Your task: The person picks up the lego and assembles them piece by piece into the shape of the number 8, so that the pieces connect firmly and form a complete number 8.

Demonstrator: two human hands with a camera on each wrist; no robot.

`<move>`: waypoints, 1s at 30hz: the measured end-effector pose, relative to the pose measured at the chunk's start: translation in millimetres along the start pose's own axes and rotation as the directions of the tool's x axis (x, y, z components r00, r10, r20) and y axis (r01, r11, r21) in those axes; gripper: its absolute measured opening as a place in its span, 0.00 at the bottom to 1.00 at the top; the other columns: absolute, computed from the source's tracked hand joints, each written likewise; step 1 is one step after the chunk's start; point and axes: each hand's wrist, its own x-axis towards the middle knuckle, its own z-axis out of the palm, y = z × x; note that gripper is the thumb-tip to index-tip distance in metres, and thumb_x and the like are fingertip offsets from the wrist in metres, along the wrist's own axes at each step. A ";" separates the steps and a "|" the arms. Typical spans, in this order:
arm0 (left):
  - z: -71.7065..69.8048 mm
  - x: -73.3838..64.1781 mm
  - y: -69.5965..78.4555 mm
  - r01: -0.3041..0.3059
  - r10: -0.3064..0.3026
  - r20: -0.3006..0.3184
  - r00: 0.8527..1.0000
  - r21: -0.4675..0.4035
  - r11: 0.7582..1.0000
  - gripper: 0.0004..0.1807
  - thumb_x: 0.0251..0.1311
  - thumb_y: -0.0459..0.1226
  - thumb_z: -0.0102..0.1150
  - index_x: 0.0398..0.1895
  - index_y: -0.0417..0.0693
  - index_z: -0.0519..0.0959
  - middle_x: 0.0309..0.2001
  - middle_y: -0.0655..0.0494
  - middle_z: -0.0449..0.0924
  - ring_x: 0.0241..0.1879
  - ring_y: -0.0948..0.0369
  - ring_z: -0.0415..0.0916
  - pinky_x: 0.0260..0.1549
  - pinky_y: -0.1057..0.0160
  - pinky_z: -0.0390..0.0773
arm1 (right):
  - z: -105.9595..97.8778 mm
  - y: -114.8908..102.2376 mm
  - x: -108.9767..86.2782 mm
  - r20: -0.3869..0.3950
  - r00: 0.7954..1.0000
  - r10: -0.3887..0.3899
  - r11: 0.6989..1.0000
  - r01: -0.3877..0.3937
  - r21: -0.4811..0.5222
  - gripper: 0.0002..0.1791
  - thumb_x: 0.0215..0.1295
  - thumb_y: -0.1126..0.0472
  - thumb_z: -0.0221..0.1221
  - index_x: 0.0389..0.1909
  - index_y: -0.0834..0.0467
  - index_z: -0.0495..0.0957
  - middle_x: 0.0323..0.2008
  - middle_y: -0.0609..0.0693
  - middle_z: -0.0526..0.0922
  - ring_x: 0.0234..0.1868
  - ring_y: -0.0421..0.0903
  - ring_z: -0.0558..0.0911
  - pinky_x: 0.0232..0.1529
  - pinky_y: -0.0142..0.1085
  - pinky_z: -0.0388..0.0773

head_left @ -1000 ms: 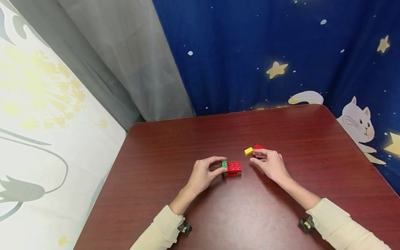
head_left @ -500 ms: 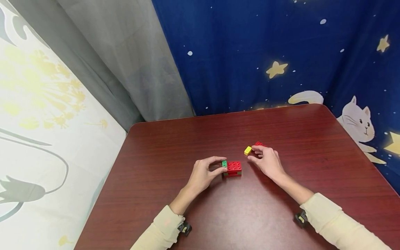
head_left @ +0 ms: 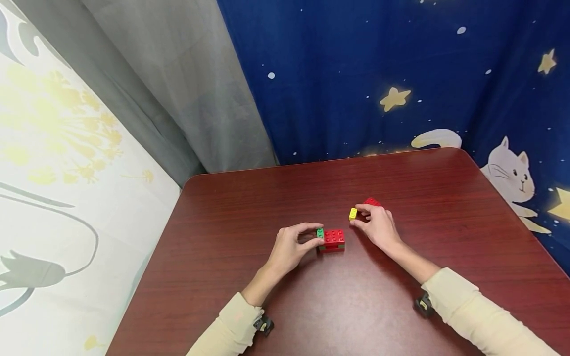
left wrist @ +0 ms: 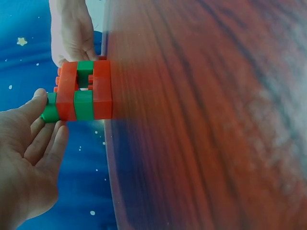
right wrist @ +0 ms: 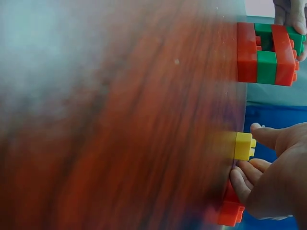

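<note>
My left hand [head_left: 287, 247] pinches a green toy brick [head_left: 319, 233] at the left end of a small block build. Below it lie a red top brick [head_left: 334, 236], green bricks [left wrist: 84, 104] with a gap between them, and a red bottom brick [left wrist: 102, 90]. The build stands on the table. Up and to its right, my right hand [head_left: 378, 227] has thumb and index finger at opposite sides of a small yellow brick [head_left: 353, 213], studs up. In the right wrist view the yellow brick [right wrist: 243, 146] sits at the tabletop between thumb and fingertips.
A red brick [head_left: 372, 201] lies just behind the right hand's fingers, partly hidden by them. The dark red wooden table [head_left: 249, 198] ends at a blue curtain [head_left: 338, 89] with stars and a grey curtain [head_left: 178, 84]. A white printed cloth [head_left: 67, 198] hangs at left.
My right hand has moved slightly left, and its thumb and index finger have come round the yellow brick, which has turned. More of the red brick behind shows. The left hand stays put.
</note>
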 end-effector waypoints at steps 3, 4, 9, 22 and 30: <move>0.5 0.3 -0.2 0.001 -0.001 0.001 1.000 -0.002 1.000 0.21 0.62 0.40 0.77 0.58 0.45 0.88 0.50 0.57 0.90 0.46 0.67 0.88 0.46 0.69 0.85 | 0.9 -1.2 1.8 0.004 1.000 -0.010 1.000 0.010 -0.008 0.26 0.61 0.63 0.78 0.59 0.66 0.85 0.48 0.63 0.89 0.46 0.60 0.88 0.51 0.55 0.84; 0.7 0.4 -0.4 0.000 0.000 0.000 1.000 -0.002 1.000 0.22 0.62 0.40 0.77 0.58 0.45 0.88 0.51 0.57 0.90 0.46 0.67 0.89 0.46 0.69 0.85 | 1.0 -1.5 2.2 0.006 1.000 -0.015 1.000 0.015 -0.009 0.26 0.61 0.63 0.77 0.58 0.67 0.85 0.48 0.63 0.89 0.46 0.60 0.88 0.51 0.55 0.84; 0.9 0.6 -1.5 -0.002 0.002 -0.001 1.000 -0.013 1.000 0.21 0.62 0.40 0.77 0.58 0.47 0.88 0.51 0.57 0.90 0.46 0.66 0.89 0.47 0.63 0.87 | 2.4 -0.5 4.7 0.003 1.000 -0.028 1.000 0.028 -0.012 0.25 0.61 0.64 0.77 0.57 0.68 0.85 0.47 0.64 0.89 0.45 0.60 0.88 0.50 0.55 0.84; 0.3 0.5 -1.8 -0.003 0.003 -0.002 1.000 -0.021 1.000 0.21 0.62 0.40 0.77 0.58 0.45 0.88 0.50 0.56 0.90 0.46 0.66 0.89 0.46 0.57 0.88 | 4.4 1.8 5.5 -0.002 0.999 -0.041 0.999 0.041 0.003 0.22 0.61 0.63 0.77 0.55 0.66 0.87 0.48 0.61 0.90 0.45 0.58 0.89 0.49 0.55 0.84; 0.0 0.1 -1.5 -0.014 0.014 -0.007 1.000 0.010 1.000 0.21 0.62 0.41 0.77 0.58 0.46 0.88 0.51 0.58 0.90 0.46 0.67 0.88 0.45 0.63 0.87 | 6.0 3.8 6.3 -0.014 0.999 -0.044 0.999 0.044 0.014 0.21 0.60 0.64 0.78 0.53 0.65 0.88 0.47 0.61 0.91 0.43 0.58 0.89 0.48 0.55 0.85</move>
